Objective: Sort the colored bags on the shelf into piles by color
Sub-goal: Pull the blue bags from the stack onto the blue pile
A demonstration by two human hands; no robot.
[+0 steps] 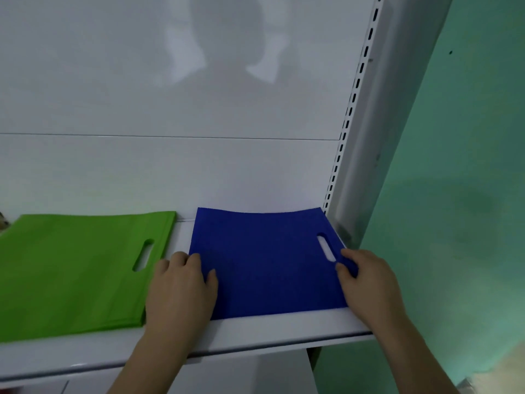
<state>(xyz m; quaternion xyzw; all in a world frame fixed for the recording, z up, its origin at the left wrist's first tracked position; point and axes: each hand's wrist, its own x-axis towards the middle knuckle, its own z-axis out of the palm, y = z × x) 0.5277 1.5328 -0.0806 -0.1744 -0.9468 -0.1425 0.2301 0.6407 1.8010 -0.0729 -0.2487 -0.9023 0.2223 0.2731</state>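
A blue bag [267, 260] with a cut-out handle lies flat at the right end of the white shelf [255, 334]. My left hand [180, 291] grips its left edge, thumb on top of the fabric and fingers curled at the edge. My right hand [366, 282] holds its right edge beside the handle slot, fingers curled round the edge. To the left, a green pile of bags [76, 268] lies flat, its handle slot facing right, a narrow strip of shelf between it and the blue bag.
The shelf's white back panel [170, 166] rises behind the bags. A slotted upright post [352, 123] stands at the right end, close to the blue bag's corner. Beyond it is a green wall [460, 194]. A lower shelf shows beneath the front edge.
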